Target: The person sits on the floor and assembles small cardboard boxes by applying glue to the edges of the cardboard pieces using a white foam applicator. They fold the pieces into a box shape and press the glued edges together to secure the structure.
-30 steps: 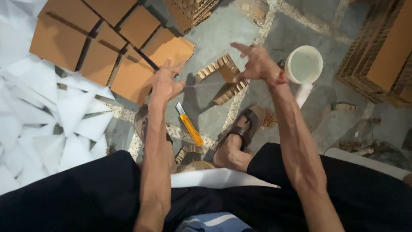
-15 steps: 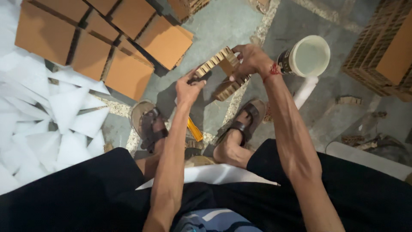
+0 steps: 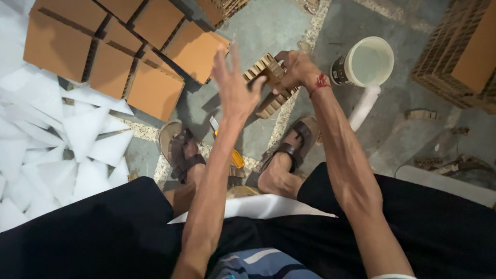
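A corrugated cardboard piece was gripped above the floor by the right hand — judged light, stiff but crushable, best held by its edges — while the left hand was spread wide beside it.

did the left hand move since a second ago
Yes. The left hand has come up from above the yellow cutter on the floor to the corrugated cardboard piece held by the right hand, fingers spread.
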